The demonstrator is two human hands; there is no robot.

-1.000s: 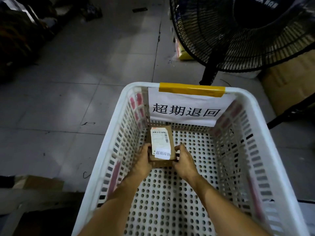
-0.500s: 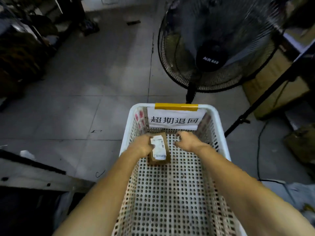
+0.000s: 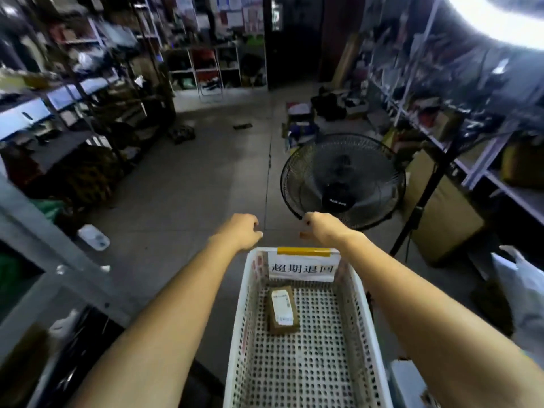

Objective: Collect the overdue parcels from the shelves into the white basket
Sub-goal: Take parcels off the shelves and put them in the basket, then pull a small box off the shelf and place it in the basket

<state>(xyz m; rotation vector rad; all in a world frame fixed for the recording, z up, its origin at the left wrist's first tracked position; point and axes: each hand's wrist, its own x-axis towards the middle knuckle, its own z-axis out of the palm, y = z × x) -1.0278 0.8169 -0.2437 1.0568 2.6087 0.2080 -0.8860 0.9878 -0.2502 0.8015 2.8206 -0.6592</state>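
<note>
The grey tiled floor (image 3: 206, 178) carries everything in front of me. The white basket (image 3: 243, 334) stands on it at six o'clock, and one brown parcel (image 3: 282, 309) lies flat on the basket's perforated bottom, toward the far end. A black fan (image 3: 343, 181) stands just beyond the basket at one o'clock. Farther off at twelve, boxes (image 3: 300, 125) sit together on the tiles. A white object (image 3: 94, 237) lies at nine o'clock, and a large cardboard box (image 3: 441, 213) sits at three.
</note>
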